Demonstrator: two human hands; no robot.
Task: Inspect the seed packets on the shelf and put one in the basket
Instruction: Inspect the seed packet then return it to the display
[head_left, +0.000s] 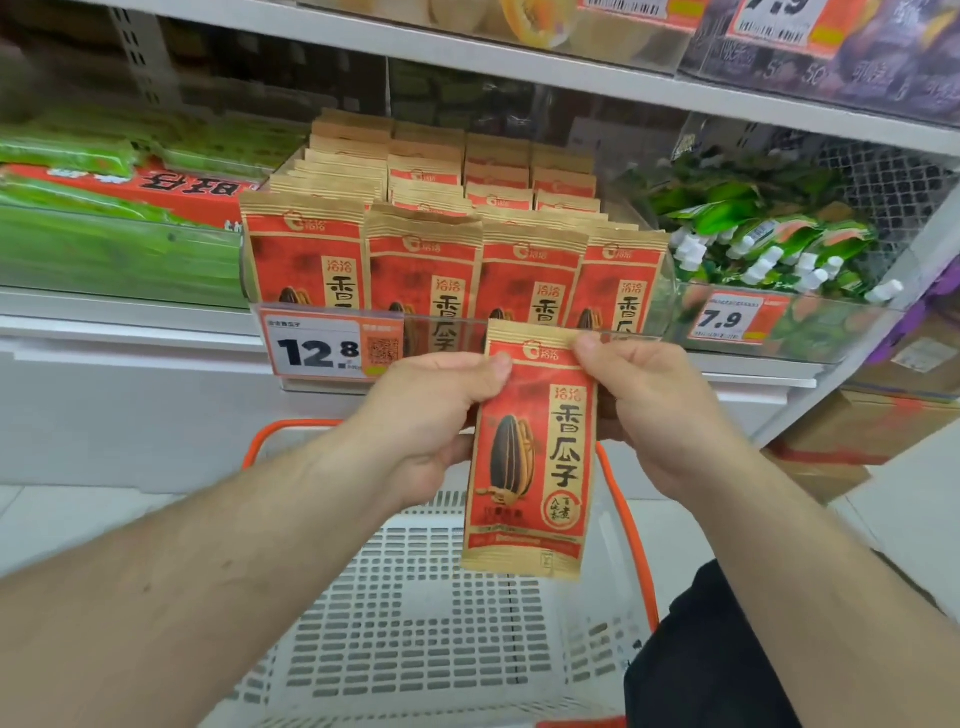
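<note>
A red and tan seed packet (530, 457) with a black sunflower seed printed on it hangs upright in front of the shelf. My left hand (431, 415) pinches its upper left edge with the thumb on the front. My right hand (654, 405) pinches its upper right corner. Directly below the packet stands a white slotted basket (415, 623) with an orange rim. Rows of several identical seed packets (441, 234) stand upright in a clear tray on the shelf, just behind my hands.
A price tag reading 12.8 (317, 348) hangs on the tray front. Green packages (104, 208) lie on the shelf to the left, green-white pouches (769, 244) in a bin to the right with a 7.9 tag (727, 317). Cardboard boxes (857, 431) sit low right.
</note>
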